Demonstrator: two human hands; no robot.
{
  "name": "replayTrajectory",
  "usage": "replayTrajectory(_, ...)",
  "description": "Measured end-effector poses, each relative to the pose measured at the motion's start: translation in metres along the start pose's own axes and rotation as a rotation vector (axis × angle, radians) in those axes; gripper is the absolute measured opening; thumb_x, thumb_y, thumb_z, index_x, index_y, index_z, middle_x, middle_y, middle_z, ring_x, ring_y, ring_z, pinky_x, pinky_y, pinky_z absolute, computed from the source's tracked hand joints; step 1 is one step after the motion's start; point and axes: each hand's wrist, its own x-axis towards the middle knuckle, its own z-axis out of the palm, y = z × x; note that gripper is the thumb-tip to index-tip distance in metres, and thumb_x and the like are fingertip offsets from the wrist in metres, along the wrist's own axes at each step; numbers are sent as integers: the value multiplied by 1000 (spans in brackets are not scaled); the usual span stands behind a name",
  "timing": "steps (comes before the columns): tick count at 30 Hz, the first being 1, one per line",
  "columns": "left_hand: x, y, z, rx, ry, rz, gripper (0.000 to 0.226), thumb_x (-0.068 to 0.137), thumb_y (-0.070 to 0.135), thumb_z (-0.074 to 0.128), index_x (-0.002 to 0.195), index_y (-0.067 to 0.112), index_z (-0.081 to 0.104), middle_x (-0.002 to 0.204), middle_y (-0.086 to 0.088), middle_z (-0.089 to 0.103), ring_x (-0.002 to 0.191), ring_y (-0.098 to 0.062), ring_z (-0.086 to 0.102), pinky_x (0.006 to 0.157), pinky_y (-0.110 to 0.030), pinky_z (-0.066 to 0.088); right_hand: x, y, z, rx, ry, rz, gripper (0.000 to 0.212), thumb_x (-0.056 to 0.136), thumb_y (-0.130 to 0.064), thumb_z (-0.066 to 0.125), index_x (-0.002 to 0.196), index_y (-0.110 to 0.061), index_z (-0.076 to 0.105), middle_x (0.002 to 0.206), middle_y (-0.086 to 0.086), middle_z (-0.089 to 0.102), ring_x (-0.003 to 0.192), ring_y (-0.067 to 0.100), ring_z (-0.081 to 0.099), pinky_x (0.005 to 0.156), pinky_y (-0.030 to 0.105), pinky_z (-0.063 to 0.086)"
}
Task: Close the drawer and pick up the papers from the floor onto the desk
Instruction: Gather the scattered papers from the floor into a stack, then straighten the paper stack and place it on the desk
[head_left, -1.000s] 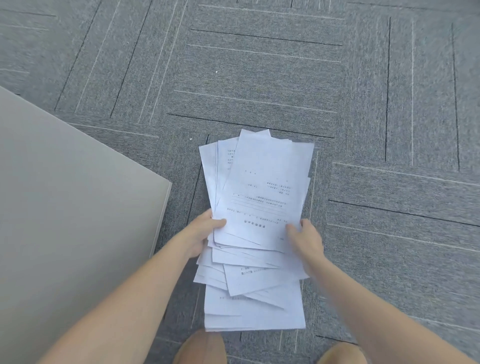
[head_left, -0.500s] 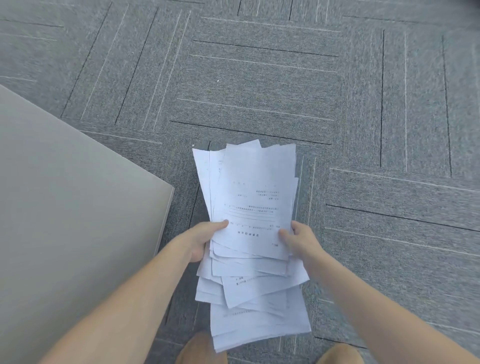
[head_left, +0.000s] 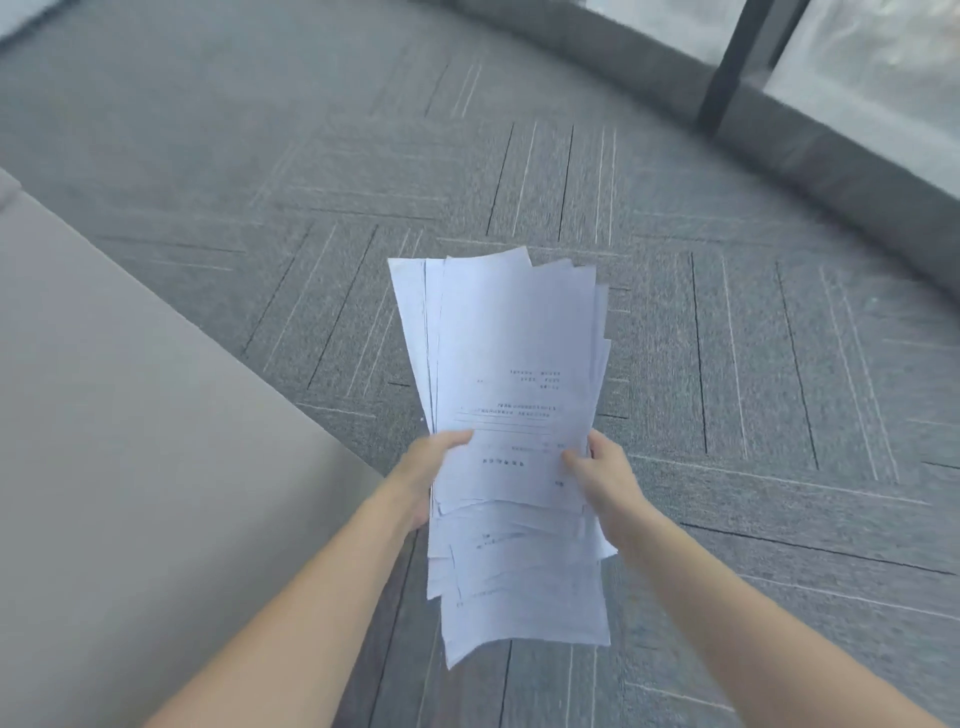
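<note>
Head cam: papers (head_left: 511, 415) form a loose, uneven stack of white printed sheets held up off the floor, mid-frame, edges fanned and misaligned, bottom sheets sagging toward the viewer. Top sheet shows small printed lines, too blurred to read. Left hand (head_left: 426, 470) is clamped on the stack's left edge, thumb on top, fingers hidden under the sheets. Right hand (head_left: 602, 475) is clamped on the right edge the same way, thumb pressing the top page. Both forearms bare, reaching in from the bottom. Desk (head_left: 130, 441) w/ plain grey-beige top sits at left, just beside the stack, not touching. Grey patterned carpet (head_left: 753, 364) below; dark window frame (head_left: 737, 57) at upper right.
</note>
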Motion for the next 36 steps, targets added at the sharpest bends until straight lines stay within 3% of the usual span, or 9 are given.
replayTrajectory(3, -34, 51, 3, 19, 32, 130, 85, 63, 68, 78, 129, 17, 64, 135, -3, 64, 124, -27, 60, 109, -45, 42, -35, -71, -16, 44, 2, -105, 35, 91, 6, 45, 101, -18, 69, 101, 1, 74, 91, 21, 69, 82, 37, 58)
replayTrajectory(7, -143, 125, 18, 124, 191, 355, 77, 87, 48, 67, 142, -1, 44, 146, -11, 50, 135, -29, 48, 112, -40, 38, -90, -156, -48, 64, 5, -224, 33, 79, 8, 49, 93, -11, 72, 92, 7, 78, 81, 24, 70, 72, 37, 59)
replayTrajectory(11, -235, 174, 21, 118, 219, 498, 89, 78, 57, 69, 144, 3, 44, 149, -8, 47, 135, -28, 47, 112, -41, 37, -157, -229, -72, 92, 26, -380, 23, 80, -11, 55, 95, -1, 67, 84, 9, 71, 76, 22, 63, 70, 37, 52)
replayTrajectory(15, -328, 209, 19, 73, 177, 601, 54, 93, 41, 60, 134, 6, 55, 135, -2, 50, 125, -22, 48, 95, -27, 31, -230, -286, -85, 131, 0, -518, 21, 89, -13, 54, 99, -8, 71, 93, 12, 77, 83, 23, 70, 82, 44, 59)
replayTrajectory(19, -419, 232, 0, 87, 250, 724, 69, 92, 44, 62, 143, 2, 44, 135, -5, 55, 126, -25, 48, 100, -34, 34, -305, -330, -91, 121, -30, -631, 23, 91, -12, 51, 101, -8, 71, 103, 16, 76, 84, 23, 70, 87, 49, 58)
replayTrajectory(25, -561, 242, -47, 39, 321, 901, 41, 91, 42, 64, 121, 17, 54, 115, 9, 59, 111, -16, 51, 92, -28, 35, -415, -391, -82, 139, -153, -817, 20, 93, -6, 59, 86, -16, 75, 76, -1, 76, 59, 9, 69, 47, 15, 48)
replayTrajectory(30, -691, 222, -89, 25, 423, 1061, 61, 93, 43, 61, 143, 15, 41, 125, 11, 43, 121, -16, 46, 92, -24, 29, -508, -434, -55, 53, -206, -965, 9, 91, -7, 62, 87, -3, 69, 79, 13, 73, 67, 17, 67, 60, 26, 54)
replayTrajectory(33, -758, 204, -121, 56, 534, 1116, 75, 75, 64, 70, 129, 15, 51, 134, 8, 52, 121, -16, 49, 98, -28, 34, -570, -454, -35, 54, -296, -1040, 12, 92, -9, 62, 98, -6, 71, 89, 8, 76, 82, 28, 72, 73, 41, 61)
replayTrajectory(36, -815, 180, -151, 18, 631, 1184, 43, 86, 50, 68, 114, 20, 56, 117, 6, 63, 102, -15, 58, 92, -27, 38, -627, -469, -13, 31, -393, -1119, 29, 87, -17, 62, 109, 2, 66, 105, 21, 73, 96, 39, 72, 88, 51, 59)
